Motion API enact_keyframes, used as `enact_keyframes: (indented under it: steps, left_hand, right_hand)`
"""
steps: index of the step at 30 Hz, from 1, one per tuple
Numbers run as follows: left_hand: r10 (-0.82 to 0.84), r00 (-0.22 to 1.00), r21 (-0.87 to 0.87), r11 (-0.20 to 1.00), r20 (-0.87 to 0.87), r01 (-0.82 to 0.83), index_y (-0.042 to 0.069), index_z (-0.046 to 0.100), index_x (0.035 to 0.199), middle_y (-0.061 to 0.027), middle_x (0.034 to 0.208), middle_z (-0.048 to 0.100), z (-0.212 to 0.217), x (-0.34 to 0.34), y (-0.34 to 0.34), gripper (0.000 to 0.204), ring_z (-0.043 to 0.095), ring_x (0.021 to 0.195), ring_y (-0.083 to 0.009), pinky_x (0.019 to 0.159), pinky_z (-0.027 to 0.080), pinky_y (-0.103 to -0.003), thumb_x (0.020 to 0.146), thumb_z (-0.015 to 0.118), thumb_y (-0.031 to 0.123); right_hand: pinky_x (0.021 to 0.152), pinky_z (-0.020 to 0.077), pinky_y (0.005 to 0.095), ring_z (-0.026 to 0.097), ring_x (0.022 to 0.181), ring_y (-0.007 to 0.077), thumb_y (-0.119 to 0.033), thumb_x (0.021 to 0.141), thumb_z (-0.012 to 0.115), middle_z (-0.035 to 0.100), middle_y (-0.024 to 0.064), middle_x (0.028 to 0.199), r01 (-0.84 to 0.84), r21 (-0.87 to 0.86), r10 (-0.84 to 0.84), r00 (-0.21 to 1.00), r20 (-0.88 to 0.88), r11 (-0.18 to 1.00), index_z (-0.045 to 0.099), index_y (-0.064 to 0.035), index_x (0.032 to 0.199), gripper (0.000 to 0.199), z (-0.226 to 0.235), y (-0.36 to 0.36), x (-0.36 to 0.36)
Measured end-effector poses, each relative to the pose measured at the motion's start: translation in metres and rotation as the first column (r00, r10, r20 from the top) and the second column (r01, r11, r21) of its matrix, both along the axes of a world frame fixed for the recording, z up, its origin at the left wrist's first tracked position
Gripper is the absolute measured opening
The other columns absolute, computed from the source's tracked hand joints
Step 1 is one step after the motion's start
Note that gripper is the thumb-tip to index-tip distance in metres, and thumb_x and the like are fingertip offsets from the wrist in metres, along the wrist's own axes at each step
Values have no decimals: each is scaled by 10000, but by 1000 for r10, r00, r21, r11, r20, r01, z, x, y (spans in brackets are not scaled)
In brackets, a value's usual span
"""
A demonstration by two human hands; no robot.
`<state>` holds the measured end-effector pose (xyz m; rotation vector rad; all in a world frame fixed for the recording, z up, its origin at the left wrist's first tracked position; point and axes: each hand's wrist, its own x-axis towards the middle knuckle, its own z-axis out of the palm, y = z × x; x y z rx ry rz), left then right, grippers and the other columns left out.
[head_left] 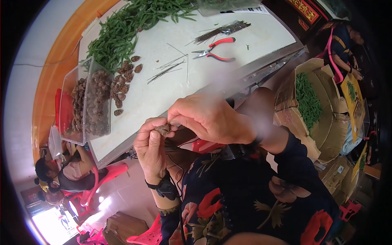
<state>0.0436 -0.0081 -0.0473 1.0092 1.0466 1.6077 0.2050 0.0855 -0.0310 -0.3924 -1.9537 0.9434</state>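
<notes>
Between the fingers of my left hand (148,148) sits a small brown pine cone (163,129), held just off the table's near edge. A thin wire (143,132) sticks out from the cone's left side. My right hand (204,116) pinches at the cone's upper right, thumb and forefinger together; the wire end there is too small to make out clearly. On the white table (159,98) beyond, several loose wires (167,70) lie crossed. Red-handled pliers (214,51) rest to their right with the jaws pointing left.
Loose pine cones (122,83) lie beside a clear plastic bin (86,102) full of cones. Green artificial sprigs (118,32) are heaped at the far left. A bundle of wires (224,32) is behind the pliers. At right stands a cardboard box (326,102) with greenery. Other people sit left and far right.
</notes>
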Motion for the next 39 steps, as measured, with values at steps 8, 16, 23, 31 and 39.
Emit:
enact_keyframes:
  steps: [8, 16, 23, 31, 39]
  left_hand:
    - [-110, 990, -209, 974, -84, 90, -53, 585, 1058, -121, 939, 634, 4, 1, -3, 236, 619, 822, -176, 757, 492, -262, 950, 520, 147]
    - [-112, 983, -278, 958, -144, 69, -46, 576, 1060, -112, 909, 620, 5, 18, -2, 243, 595, 815, -160, 732, 464, -240, 954, 519, 165]
    - [-90, 972, -314, 949, -218, 17, -16, 617, 1027, -59, 843, 648, -1, 23, -4, 161, 570, 735, -89, 697, 456, -212, 930, 548, 93]
    - [-20, 999, -258, 966, -41, 9, 10, 603, 995, -40, 825, 607, -8, 12, -1, 116, 486, 679, -74, 642, 403, -200, 930, 542, 84]
    - [44, 974, -107, 994, 220, -21, 20, 550, 998, -97, 967, 577, -12, 3, 4, 97, 473, 745, -112, 683, 397, -216, 939, 527, 93]
  right_hand:
    - [617, 436, 353, 589, 711, 261, -71, 834, 620, 605, 80, 764, -97, 150, 67, 979, 195, 984, 591, -57, 890, 65, -5, 13, 16]
    - [713, 462, 349, 596, 787, 257, -158, 853, 600, 626, 87, 812, 51, -120, -17, 964, 266, 991, 620, -52, 858, 108, 11, 33, 25]
    - [718, 474, 318, 610, 815, 215, -187, 840, 629, 649, 98, 851, -239, -242, 305, 907, 291, 940, 644, -32, 855, 157, 3, 28, -4]
    - [566, 456, 232, 593, 713, 71, -155, 853, 642, 664, 46, 836, -281, -568, 445, 879, 172, 774, 650, -13, 888, 146, 6, 35, -14]
    - [482, 406, 190, 526, 605, 19, -183, 874, 634, 648, -13, 787, -247, -582, 368, 925, 97, 774, 652, -34, 943, 166, -19, 30, -2]
